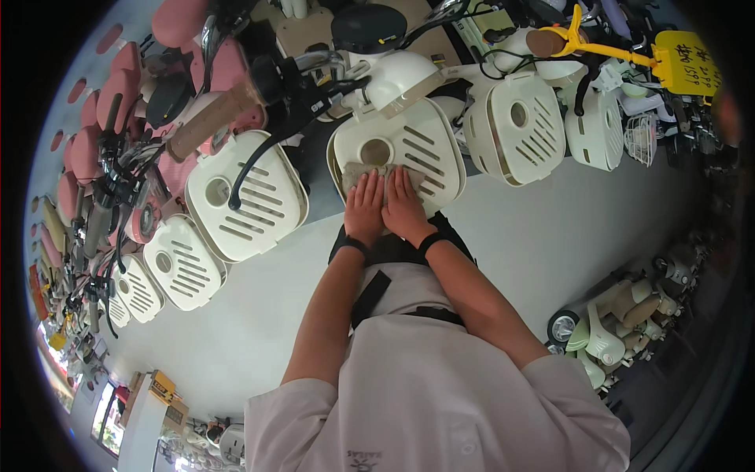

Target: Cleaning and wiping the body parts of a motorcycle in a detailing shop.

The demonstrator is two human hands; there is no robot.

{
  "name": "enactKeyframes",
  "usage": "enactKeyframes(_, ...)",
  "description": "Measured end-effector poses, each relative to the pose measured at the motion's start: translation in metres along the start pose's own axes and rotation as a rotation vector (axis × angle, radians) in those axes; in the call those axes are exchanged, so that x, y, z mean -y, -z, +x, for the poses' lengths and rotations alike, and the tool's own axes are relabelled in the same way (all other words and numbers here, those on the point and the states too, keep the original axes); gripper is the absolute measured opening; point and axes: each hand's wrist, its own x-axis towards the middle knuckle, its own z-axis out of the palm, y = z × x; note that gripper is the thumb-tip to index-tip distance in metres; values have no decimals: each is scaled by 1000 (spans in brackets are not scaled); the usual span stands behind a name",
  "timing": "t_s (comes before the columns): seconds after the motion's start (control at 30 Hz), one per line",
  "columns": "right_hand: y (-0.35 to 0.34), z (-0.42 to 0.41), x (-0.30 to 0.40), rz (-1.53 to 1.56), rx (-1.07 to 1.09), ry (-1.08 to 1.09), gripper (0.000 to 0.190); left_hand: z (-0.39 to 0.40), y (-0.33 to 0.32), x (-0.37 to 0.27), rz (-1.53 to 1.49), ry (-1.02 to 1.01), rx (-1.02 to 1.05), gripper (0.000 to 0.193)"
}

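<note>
A grey-beige cloth [357, 171] lies against the front of a cream plastic scooter basket [407, 127], just below its round hole. My left hand [364, 203] presses flat on the cloth's left part, fingers together. Beside it, my right hand [406, 200] holds the cloth's right part against the slotted face. The two hands touch or nearly touch at the thumbs. Above the basket is a white headlight housing [407, 79], with a round black part [368, 28] behind it. Both palms and the cloth's middle are hidden from view.
A brown handlebar grip [209, 121] and black brake lever [253, 156] jut out at left, in front of another cream basket [248, 194]. More baskets [516, 130] line the row. A yellow tag [684, 62] with writing hangs at right. Parked scooters [607, 336] stand across the grey floor [277, 318].
</note>
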Motion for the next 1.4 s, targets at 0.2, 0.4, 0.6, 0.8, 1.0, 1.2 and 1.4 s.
enactKeyframes(0.2, 13, -39, -54, 74, 156, -245, 69, 30, -14, -57, -39, -163, 62, 63)
enactKeyframes(0.4, 26, -30, -76, 260, 193, -433, 68, 60, -18, -76, -26, -284, 106, 64)
enactKeyframes(0.6, 48, 26, -46, 91, 28, -22, 65, 78, 11, -39, 20, -4, 34, 68)
enactKeyframes(0.8, 44, 40, -84, 130, 97, 131, 58, 103, 6, -62, -54, 203, -97, 64)
enactKeyframes(1.0, 45, 0, -130, 177, 252, -189, 65, 108, -24, -114, -131, -182, 42, 62)
enactKeyframes(1.2, 45, 56, -88, 250, 208, -246, 76, 139, 4, -61, -55, -25, -77, 57)
enactKeyframes(1.4, 61, 86, -96, 332, 202, 29, 75, 151, 19, -62, -74, 154, 22, 57)
